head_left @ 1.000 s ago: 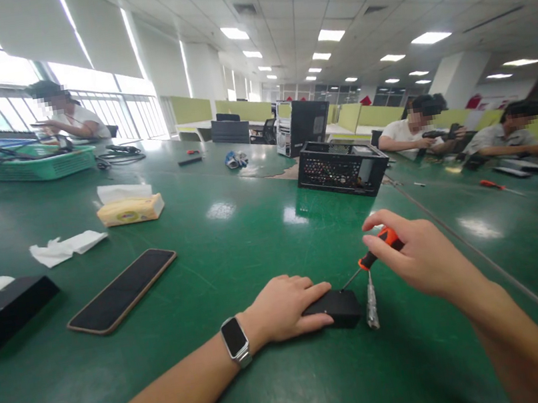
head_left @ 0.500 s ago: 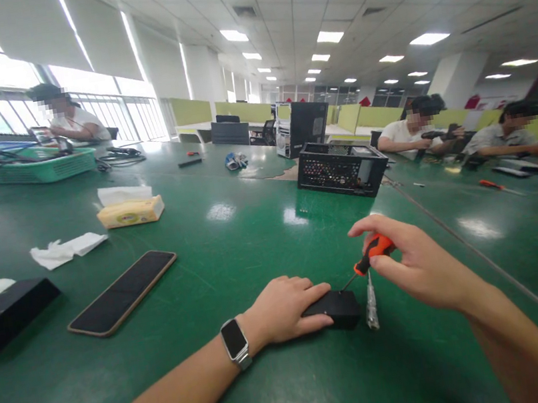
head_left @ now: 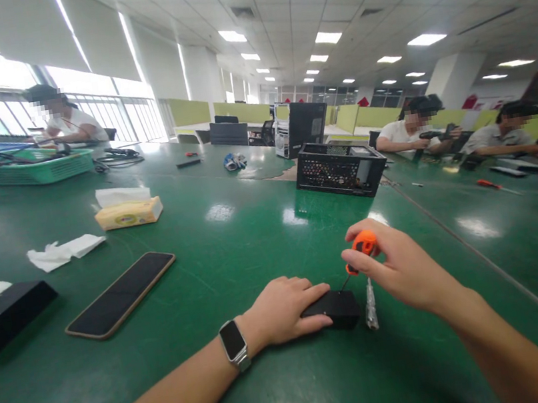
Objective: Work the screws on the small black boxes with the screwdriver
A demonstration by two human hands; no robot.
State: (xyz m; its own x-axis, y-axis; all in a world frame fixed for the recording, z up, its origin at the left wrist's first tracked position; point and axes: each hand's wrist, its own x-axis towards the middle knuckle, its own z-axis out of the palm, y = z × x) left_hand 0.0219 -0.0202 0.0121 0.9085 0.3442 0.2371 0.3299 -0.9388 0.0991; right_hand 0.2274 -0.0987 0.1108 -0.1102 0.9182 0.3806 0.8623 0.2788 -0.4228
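My left hand [head_left: 290, 309] is wrapped over the left end of a small black box [head_left: 342, 308], pressing it on the green table. In my right hand [head_left: 396, 260] is an orange and black screwdriver [head_left: 364, 244], its handle gripped between thumb and fingers. The screwdriver leans a little, and its thin shaft runs down to the top face of the box. Just right of the box lies a clear-handled screwdriver [head_left: 371, 311], its upper end partly behind my right hand.
A phone [head_left: 124, 294], tissue pack [head_left: 129, 213] and crumpled tissue [head_left: 67, 252] lie left, near another black box [head_left: 11, 317]. Ahead stands an open computer case [head_left: 340, 170]. A green basket [head_left: 32, 171] holds cables. Co-workers sit far left and right; another screwdriver [head_left: 489, 184] lies right.
My right hand has shifted slightly left and turned the screwdriver, so its handle stands more upright. My left hand and the box stay in place.
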